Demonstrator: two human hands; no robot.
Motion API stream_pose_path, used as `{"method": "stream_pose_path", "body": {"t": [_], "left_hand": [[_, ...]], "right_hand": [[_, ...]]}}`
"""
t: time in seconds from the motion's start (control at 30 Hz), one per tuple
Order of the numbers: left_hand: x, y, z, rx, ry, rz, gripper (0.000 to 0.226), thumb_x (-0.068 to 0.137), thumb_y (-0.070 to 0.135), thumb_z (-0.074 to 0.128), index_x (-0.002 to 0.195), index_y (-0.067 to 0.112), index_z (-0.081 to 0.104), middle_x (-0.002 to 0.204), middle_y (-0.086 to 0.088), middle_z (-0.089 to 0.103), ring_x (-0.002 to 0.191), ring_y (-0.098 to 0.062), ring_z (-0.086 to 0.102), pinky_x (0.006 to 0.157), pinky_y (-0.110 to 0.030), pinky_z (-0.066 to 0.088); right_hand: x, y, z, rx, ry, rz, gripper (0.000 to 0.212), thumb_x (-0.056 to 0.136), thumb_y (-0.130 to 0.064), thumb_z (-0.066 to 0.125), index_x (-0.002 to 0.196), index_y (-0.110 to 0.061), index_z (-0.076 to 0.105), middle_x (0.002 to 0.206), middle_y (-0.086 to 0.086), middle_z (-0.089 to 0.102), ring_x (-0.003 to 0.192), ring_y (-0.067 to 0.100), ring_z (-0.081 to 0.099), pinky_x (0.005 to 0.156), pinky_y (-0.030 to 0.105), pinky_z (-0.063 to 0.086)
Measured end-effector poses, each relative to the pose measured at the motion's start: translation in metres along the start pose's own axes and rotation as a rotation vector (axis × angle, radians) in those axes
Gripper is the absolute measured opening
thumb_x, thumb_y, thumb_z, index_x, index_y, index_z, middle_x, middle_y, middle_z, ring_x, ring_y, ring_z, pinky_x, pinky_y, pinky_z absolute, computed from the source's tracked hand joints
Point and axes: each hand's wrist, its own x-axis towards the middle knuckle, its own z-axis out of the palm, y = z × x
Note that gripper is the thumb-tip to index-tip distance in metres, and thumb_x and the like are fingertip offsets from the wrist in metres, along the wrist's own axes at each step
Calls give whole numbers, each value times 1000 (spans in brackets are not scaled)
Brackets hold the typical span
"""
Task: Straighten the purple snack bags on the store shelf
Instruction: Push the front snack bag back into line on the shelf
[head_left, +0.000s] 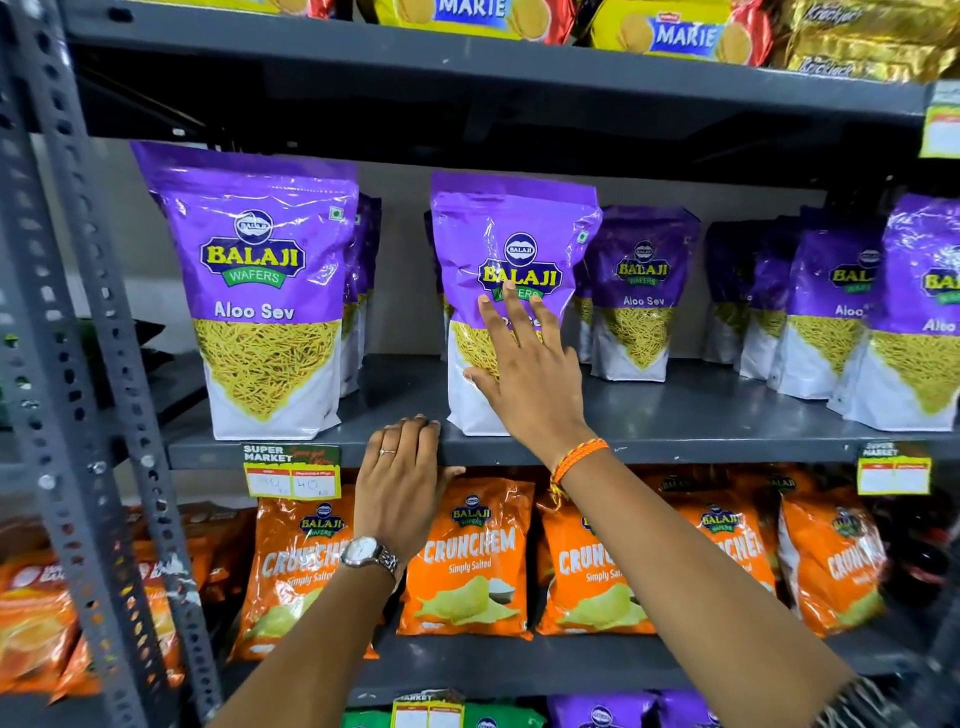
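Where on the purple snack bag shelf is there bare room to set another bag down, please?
One free patch lies between the leftmost Aloo Sev bag and the middle bag under the right hand. Another runs along the front of the shelf, before the set-back bag. The far right cluster is crowded. The left hand rests on the shelf edge.

Two bare forearms, no sleeves to the wrist. On the left hand (400, 483), a thin ring (387, 451) with a small stone; on that wrist, a silver metal watch (365, 552) with pale round face and link band. On the right hand (530, 384) wrist, orange braided thread bracelets (576, 457), loose yellow ends dangling. Striped dark-and-light fabric (857, 701) near right elbow.
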Motion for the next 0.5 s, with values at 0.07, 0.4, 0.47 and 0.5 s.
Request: {"method": "stream_pose_path", "body": {"t": [0.07, 0.4, 0.47, 0.5], "left_hand": [[0, 0, 0, 0, 7, -4, 56, 99, 51, 37, 125, 7, 60, 125, -15, 64, 112, -34, 62, 103, -47, 44], [0, -1, 3, -16, 28, 11, 53, 98, 50, 43, 126, 9, 59, 126, -13, 64, 114, -34, 61, 106, -45, 38], [-1, -2, 3, -32, 6, 9, 55, 99, 53, 41, 127, 9, 58, 127, -13, 64, 115, -33, 61, 106, -46, 40], [-1, -3, 2, -41, -5, 8, 57, 99, 54, 40, 128, 9, 58, 128, -14, 64, 115, -33, 61, 106, -47, 42]], "right_hand": [[1, -1, 1, -7, -2, 3, 79, 93, -57, 62, 159, -27, 30, 170, 4, 24, 151, 33, 28, 85, 55, 57], [0, 0, 3, 11, 10, -2, 80, 94, -57, 62, 159, -27, 28, 170, 4, 21, 151, 33, 26, 86, 58, 57], [-2, 2, 1, 44, -3, -14, 82, 93, -55, 63, 160, -28, 24, 172, 4, 16, 152, 34, 21, 89, 62, 55], [-3, 3, -2, 72, -9, -26, 82, 93, -54, 63, 161, -29, 23, 172, 3, 13, 153, 34, 18, 91, 66, 53]]}}
